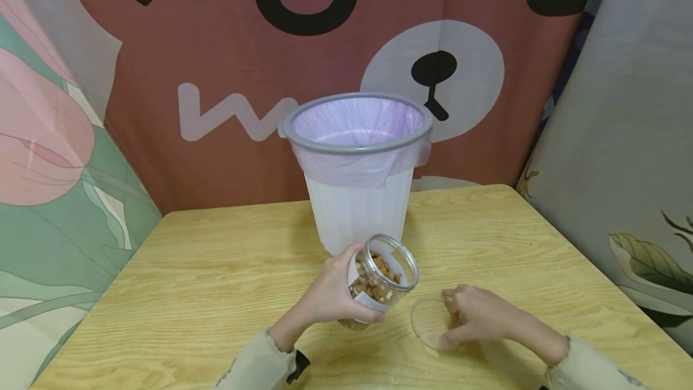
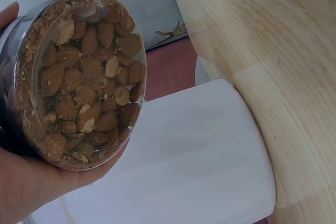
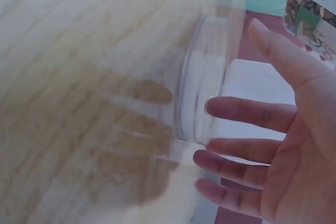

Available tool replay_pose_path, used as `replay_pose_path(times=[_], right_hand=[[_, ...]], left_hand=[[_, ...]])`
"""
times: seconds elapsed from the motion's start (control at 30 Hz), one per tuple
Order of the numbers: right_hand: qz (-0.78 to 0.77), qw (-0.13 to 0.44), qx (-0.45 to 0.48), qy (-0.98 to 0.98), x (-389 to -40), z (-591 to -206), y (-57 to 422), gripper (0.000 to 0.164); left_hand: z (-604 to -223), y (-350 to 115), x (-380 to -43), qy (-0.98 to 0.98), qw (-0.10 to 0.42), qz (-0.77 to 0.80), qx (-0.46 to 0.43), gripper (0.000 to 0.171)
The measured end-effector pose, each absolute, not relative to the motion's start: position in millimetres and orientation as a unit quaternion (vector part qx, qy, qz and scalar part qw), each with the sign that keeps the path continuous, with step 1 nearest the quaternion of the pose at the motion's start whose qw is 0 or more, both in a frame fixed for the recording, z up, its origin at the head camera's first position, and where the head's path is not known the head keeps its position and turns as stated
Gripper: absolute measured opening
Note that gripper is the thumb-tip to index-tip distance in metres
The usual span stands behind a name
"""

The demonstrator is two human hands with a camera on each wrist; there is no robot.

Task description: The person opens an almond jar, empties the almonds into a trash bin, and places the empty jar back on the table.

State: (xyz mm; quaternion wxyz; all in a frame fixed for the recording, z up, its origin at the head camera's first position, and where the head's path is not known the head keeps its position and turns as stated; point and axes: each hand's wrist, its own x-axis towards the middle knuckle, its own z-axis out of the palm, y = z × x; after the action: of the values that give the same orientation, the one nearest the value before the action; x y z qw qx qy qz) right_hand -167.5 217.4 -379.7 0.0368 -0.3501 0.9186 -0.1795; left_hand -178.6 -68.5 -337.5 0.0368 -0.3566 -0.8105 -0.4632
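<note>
Yellow wood-grain worktop (image 1: 216, 269): my left fingers (image 1: 346, 254) curl round a clear cylindrical jar (image 1: 372, 290) of brown almonds (image 2: 89, 87), tilted mouth-up, presumably against spills; right fingers (image 3: 252, 113), spread, grip nothing at the transparent round lid (image 1: 426, 321).

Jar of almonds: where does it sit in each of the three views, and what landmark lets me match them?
Head: the jar, below centre and slightly right, held in the left hand.
Left wrist: the jar, large along the left side.
Right wrist: the jar, top right corner, cut off by the frame edge.
Shared landmark: the wooden table, seen in all three.
</note>
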Motion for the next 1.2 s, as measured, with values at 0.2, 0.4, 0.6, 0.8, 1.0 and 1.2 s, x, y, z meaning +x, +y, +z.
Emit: replay_pose_path(times=[0.2,0.4,0.6,0.8,1.0,1.2], right_hand=[[-0.162,-0.002,-0.342,0.925,-170.0,-368.1,217.8,0.023],[-0.157,-0.017,-0.359,0.92,-177.2,-356.0,218.7,0.021],[-0.136,-0.067,-0.353,0.923,-184.2,-340.2,219.6,0.018],[-0.123,-0.132,-0.361,0.915,-189.3,-327.1,219.2,0.012],[-0.119,-0.162,-0.363,0.91,-192.2,-316.8,219.3,0.01],[-0.127,-0.194,-0.345,0.909,-194.7,-306.1,220.8,0.014]], left_hand=[[-336.9,-68.8,-178.3,-0.809,0.034,-0.464,-0.358,0.089],[-336.9,-68.7,-178.0,-0.812,0.033,-0.461,-0.357,0.089],[-337.1,-68.7,-177.9,-0.811,0.035,-0.461,-0.359,0.089],[-337.4,-69.3,-177.8,-0.811,0.038,-0.46,-0.36,0.09],[-337.3,-69.3,-177.7,-0.809,0.041,-0.46,-0.363,0.089],[-337.1,-69.8,-177.1,-0.809,0.042,-0.46,-0.363,0.09]])
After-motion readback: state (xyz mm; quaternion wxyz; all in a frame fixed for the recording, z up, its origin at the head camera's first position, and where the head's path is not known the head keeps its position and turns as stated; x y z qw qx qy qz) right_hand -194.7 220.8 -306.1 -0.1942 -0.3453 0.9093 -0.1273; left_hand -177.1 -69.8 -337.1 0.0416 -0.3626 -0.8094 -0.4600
